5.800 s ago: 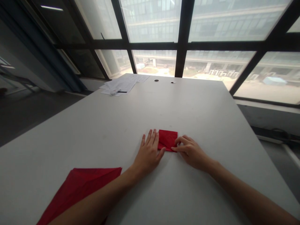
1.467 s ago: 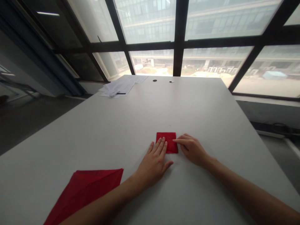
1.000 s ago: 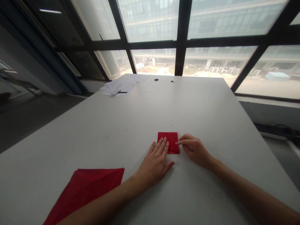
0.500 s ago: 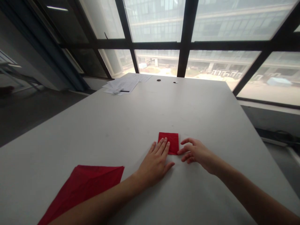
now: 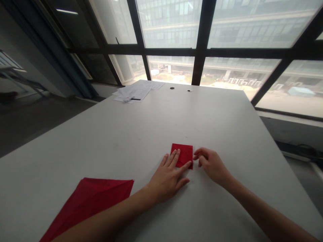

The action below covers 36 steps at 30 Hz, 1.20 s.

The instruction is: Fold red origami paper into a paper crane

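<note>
Fingers [image 5: 176,158] of the left hand [image 5: 168,178] lie spread and flat, pressing the near-left part of the small folded red square [image 5: 185,153] near the middle of the desk [image 5: 151,124], toward its near edge, while the right hand [image 5: 212,164] pinches the square's right edge with loosely curled fingertips, gripping nothing else. If the flat hand eases off, the folded layers could likely spring open or slide askew. Nearer, a larger red cloth [image 5: 88,205] lies by the near-left edge; papers [image 5: 136,91] sit at the far-left corner.

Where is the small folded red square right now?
In the head view the small folded red square lies flat on the white table, centre-right, under the left hand's fingers and beside the right hand.
</note>
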Motion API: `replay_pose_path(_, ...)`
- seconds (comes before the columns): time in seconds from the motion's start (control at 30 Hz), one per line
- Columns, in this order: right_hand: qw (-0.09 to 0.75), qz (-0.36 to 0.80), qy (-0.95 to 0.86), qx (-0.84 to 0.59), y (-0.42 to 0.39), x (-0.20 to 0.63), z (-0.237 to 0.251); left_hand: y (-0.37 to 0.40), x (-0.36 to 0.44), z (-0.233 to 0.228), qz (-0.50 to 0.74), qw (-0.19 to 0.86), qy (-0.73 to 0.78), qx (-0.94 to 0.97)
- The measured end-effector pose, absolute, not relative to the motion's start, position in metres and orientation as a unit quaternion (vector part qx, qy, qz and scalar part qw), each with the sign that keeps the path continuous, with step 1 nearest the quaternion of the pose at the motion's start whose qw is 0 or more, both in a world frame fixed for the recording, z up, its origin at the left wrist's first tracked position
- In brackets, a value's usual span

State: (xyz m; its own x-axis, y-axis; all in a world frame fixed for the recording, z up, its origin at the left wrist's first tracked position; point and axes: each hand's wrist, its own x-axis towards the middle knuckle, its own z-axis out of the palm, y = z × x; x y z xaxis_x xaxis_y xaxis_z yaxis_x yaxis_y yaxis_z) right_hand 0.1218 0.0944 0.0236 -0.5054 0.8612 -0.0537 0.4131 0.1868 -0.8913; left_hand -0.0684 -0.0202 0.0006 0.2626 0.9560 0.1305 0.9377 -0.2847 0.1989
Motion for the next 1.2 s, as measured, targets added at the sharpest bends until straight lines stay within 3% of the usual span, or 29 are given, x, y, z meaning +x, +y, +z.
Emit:
replay_pose_path(0.07,0.289,0.346,-0.819,-0.355,0.096,0.121,0.012,-0.020,-0.069,0.001,0.116,0.040,0.593,0.796)
replay_pose_path(0.17,0.271,0.254,-0.889,-0.266,0.099,0.122,-0.001,-0.020,-0.069,0.001,0.117,0.042,0.585,0.801)
replay_pose_path(0.6,0.219,0.151,-0.926,-0.269,0.100,0.123,-0.003,-0.019,-0.064,0.008,0.163,-0.014,0.616,0.770)
replay_pose_path(0.77,0.255,0.159,-0.917,-0.261,0.102,0.121,-0.008,-0.012,-0.071,0.005,0.155,0.005,0.614,0.774)
replay_pose_path(1.0,0.359,0.229,-0.824,-0.374,0.113,0.123,-0.010,-0.006,-0.078,0.008,0.162,0.043,0.589,0.791)
replay_pose_path(1.2,0.371,0.357,-0.789,-0.333,0.112,0.127,-0.007,-0.005,-0.078,0.011,0.163,0.081,0.583,0.791)
